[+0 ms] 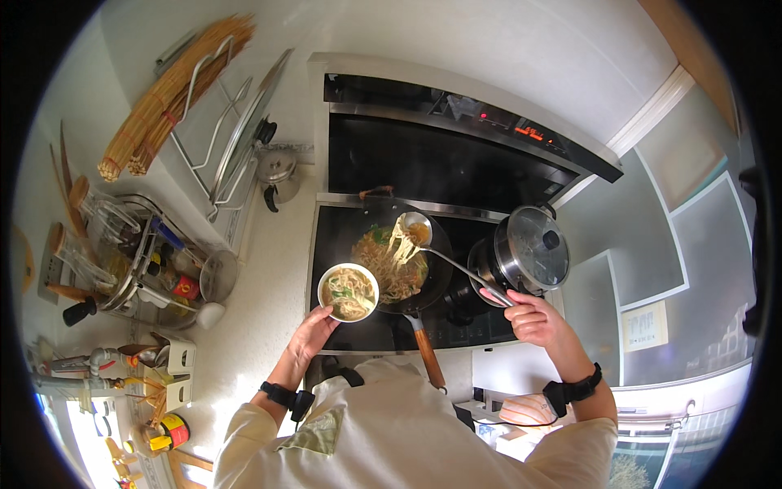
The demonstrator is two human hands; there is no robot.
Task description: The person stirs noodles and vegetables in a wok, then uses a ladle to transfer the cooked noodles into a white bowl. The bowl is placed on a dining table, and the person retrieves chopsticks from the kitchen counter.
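Observation:
My left hand grips a white bowl by its near rim side. Noodles, broth and green leaves fill much of it. In my right hand is the handle of a metal ladle. Its scoop is tilted over the wok, with broth in it and noodles trailing over the edge. Below, the dark wok contains more noodles with greens and sits on a black cooktop. The wok's wooden handle points toward me. The bowl overlaps the wok's left side in view.
A lidded steel pot stands right of the wok. Behind the cooktop rises a range hood with a lit display. Left are a small lidded pot, a glass lid in a wire rack, a condiment rack and a utensil holder.

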